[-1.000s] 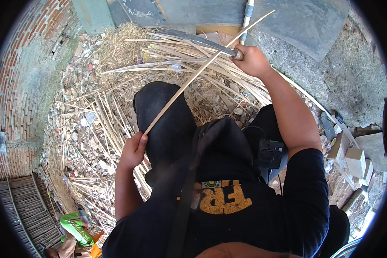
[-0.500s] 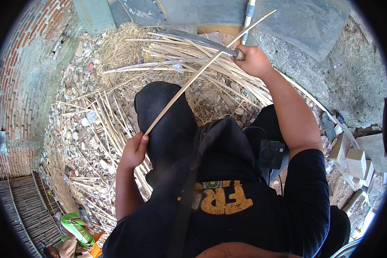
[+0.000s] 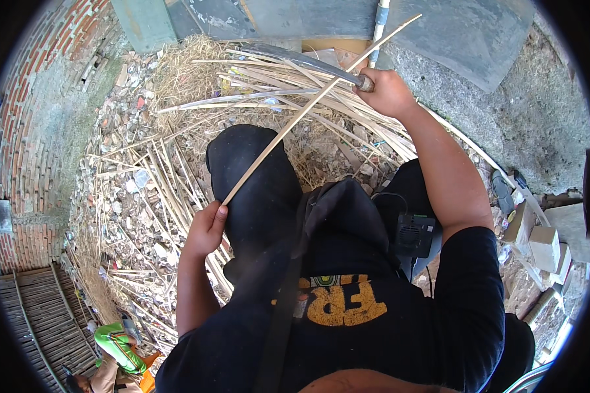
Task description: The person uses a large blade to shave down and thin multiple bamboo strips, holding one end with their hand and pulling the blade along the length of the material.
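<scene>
My left hand (image 3: 208, 227) is closed round the near end of a long, pale bamboo strip (image 3: 285, 131). The strip slants up to the far right, passing over my left knee. My right hand (image 3: 388, 93) grips the handle of a machete (image 3: 308, 62), whose dark, curved blade points to the left. Blade and strip cross close to my right hand; whether they touch I cannot tell. Beyond my knees lies a pile of pale bamboo strips (image 3: 255, 98), partly behind the blade. More loose strips (image 3: 167, 177) lie on the ground left of my left leg.
A brick wall (image 3: 39, 131) rises on the left. Dry straw (image 3: 190, 72) and rubble cover the ground. A white-and-blue pole (image 3: 380, 26) stands at the far side. Pale blocks (image 3: 544, 245) lie at the right. Another person in green clothing (image 3: 118, 344) is at the lower left.
Hardly anything differs. My hands, the machete and the bamboo strip keep their places, and the whole view has shifted very slightly.
</scene>
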The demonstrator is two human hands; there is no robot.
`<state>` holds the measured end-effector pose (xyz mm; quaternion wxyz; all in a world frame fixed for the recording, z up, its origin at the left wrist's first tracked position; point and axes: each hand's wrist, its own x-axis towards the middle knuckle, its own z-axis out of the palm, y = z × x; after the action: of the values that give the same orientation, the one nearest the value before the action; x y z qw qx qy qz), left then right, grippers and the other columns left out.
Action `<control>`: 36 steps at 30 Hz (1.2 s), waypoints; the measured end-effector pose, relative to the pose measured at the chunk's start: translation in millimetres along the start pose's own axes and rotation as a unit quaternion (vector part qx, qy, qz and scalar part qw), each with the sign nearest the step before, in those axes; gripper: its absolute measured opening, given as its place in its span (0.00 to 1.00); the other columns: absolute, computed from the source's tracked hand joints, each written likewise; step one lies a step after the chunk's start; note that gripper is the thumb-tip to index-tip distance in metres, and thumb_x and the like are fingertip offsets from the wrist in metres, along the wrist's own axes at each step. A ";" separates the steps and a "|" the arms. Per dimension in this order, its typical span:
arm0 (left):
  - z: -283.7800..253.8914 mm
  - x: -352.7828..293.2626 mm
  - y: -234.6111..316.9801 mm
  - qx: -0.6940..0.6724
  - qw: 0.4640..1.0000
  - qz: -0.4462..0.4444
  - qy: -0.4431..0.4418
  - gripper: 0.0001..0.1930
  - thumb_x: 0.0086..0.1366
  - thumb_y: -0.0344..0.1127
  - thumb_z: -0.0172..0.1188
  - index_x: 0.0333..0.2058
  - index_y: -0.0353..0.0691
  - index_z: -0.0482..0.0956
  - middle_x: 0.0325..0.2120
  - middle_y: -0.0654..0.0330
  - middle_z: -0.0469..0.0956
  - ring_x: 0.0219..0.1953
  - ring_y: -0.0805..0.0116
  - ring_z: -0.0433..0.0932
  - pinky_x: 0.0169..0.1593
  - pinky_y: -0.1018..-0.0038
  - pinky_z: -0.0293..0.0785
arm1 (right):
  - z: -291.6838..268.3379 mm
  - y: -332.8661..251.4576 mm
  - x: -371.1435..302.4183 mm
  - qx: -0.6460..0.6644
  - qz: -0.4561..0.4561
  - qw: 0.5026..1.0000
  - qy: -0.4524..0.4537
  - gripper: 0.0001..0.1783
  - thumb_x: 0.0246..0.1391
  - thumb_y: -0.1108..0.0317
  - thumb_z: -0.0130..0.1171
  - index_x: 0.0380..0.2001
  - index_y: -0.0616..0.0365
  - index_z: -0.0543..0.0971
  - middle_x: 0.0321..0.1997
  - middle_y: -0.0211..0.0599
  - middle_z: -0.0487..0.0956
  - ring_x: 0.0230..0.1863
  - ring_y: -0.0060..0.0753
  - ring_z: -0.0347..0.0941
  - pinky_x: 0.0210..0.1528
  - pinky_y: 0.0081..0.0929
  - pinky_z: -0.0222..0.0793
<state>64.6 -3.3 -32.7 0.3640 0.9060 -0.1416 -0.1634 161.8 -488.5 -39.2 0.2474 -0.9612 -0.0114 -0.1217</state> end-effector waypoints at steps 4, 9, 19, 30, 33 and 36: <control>0.1 -0.1 -0.2 -0.004 1.000 0.006 0.000 0.25 0.77 0.51 0.48 0.27 0.34 0.68 0.17 0.56 0.67 0.22 0.67 0.65 0.29 0.67 0.65 | 0.0 -0.1 0.3 0.004 -0.001 1.000 -0.002 0.17 0.53 0.56 0.68 0.40 0.56 0.83 0.24 0.48 0.81 0.28 0.51 0.81 0.35 0.43 0.76; 0.5 0.1 -4.0 -0.002 1.000 0.017 0.004 0.25 0.77 0.51 0.48 0.27 0.35 0.68 0.17 0.58 0.68 0.21 0.69 0.67 0.27 0.69 0.67 | -1.3 -1.2 0.6 0.010 0.004 1.000 -0.010 0.19 0.53 0.56 0.68 0.45 0.54 0.84 0.23 0.48 0.81 0.27 0.50 0.81 0.35 0.42 0.76; -1.0 -0.5 2.4 -0.021 1.000 0.003 -0.008 0.25 0.77 0.52 0.47 0.28 0.35 0.68 0.17 0.60 0.68 0.19 0.69 0.72 0.23 0.70 0.71 | -2.4 -3.5 1.6 0.007 0.024 0.999 -0.030 0.17 0.53 0.55 0.67 0.43 0.52 0.83 0.26 0.48 0.82 0.34 0.53 0.82 0.40 0.46 0.77; 0.9 -0.3 -0.5 -0.008 1.000 0.009 0.000 0.25 0.77 0.52 0.48 0.28 0.35 0.68 0.17 0.60 0.67 0.20 0.70 0.70 0.25 0.70 0.69 | -2.7 -4.3 1.3 0.008 0.027 0.999 -0.032 0.18 0.53 0.55 0.67 0.43 0.51 0.83 0.26 0.48 0.82 0.34 0.52 0.82 0.40 0.46 0.77; -0.6 -1.6 6.4 -0.026 0.999 -0.032 -0.014 0.25 0.78 0.51 0.48 0.28 0.35 0.69 0.20 0.62 0.65 0.26 0.73 0.62 0.32 0.70 0.63 | -4.6 -5.7 1.2 0.006 0.032 0.999 -0.040 0.18 0.53 0.55 0.67 0.43 0.51 0.83 0.26 0.47 0.82 0.34 0.52 0.82 0.40 0.46 0.77; -1.1 -0.9 9.9 -0.037 0.998 -0.040 -0.017 0.25 0.78 0.51 0.48 0.27 0.35 0.69 0.20 0.62 0.65 0.26 0.73 0.62 0.32 0.70 0.63 | -3.5 -3.8 1.0 0.010 0.031 0.999 -0.038 0.17 0.53 0.55 0.67 0.43 0.51 0.83 0.26 0.47 0.82 0.34 0.52 0.82 0.40 0.46 0.77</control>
<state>62.9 -9.2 -24.7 0.3877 0.8940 -0.1052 -0.1982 161.7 -486.8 -34.2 0.2598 -0.9625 0.0078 -0.0775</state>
